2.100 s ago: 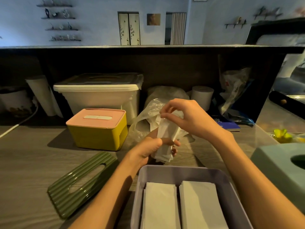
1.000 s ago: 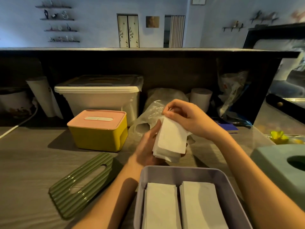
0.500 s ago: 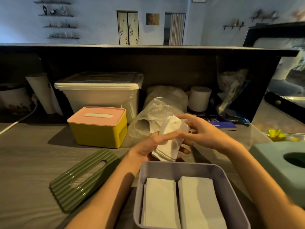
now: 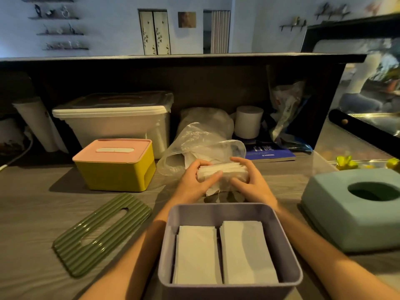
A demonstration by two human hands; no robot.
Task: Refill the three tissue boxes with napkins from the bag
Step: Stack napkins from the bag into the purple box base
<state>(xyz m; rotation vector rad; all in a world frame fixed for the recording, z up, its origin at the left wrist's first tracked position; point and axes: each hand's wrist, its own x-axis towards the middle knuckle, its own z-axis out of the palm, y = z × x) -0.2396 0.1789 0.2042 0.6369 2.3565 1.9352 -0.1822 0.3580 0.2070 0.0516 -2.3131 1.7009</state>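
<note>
On the desk (image 4: 32, 204), an open lavender tissue box (image 4: 216, 213) holds two napkin piles; beyond it, left hand (image 4: 192, 180) and right hand (image 4: 252, 180) clasp a napkin stack (image 4: 223, 173), seemingly uneven; loose sheets could slip.

Lilac box (image 4: 218, 213), ribbed green lid (image 4: 101, 232), white napkins (image 4: 223, 172).

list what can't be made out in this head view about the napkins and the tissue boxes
- Yellow box with pink lid: contents hidden by the closed lid.
- Teal round-holed box: cut by the right edge; inside dark.
- Napkin stack: count hidden by left hand and right hand.
- Clear plastic bag: remaining napkins blurred by crumpled film.
</note>
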